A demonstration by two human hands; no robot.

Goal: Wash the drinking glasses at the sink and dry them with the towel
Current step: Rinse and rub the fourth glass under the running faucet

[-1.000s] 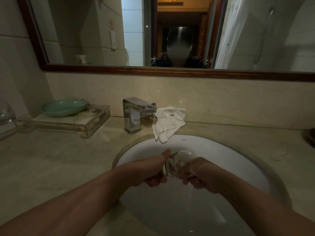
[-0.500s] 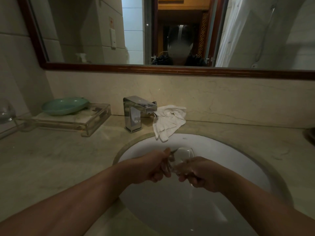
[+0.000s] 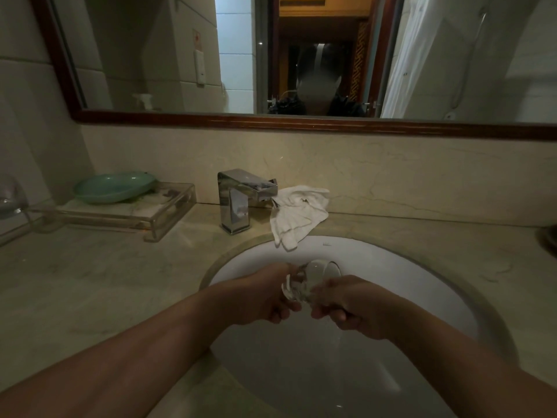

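Note:
A clear drinking glass lies tilted on its side over the white sink basin. My left hand grips its near end with curled fingers. My right hand holds the other side, fingers curled round it. A white towel lies crumpled on the counter behind the basin, one corner hanging over the rim. Just left of the towel stands the chrome faucet. No water stream from the spout is visible. A second clear glass stands at the far left edge.
A teal dish rests on a clear acrylic tray at the back left of the marble counter. A framed mirror runs above the backsplash. A dark object sits at the right edge.
My left thumb has come down from the glass rim and both hands have shifted slightly on the glass, turning it over the basin.

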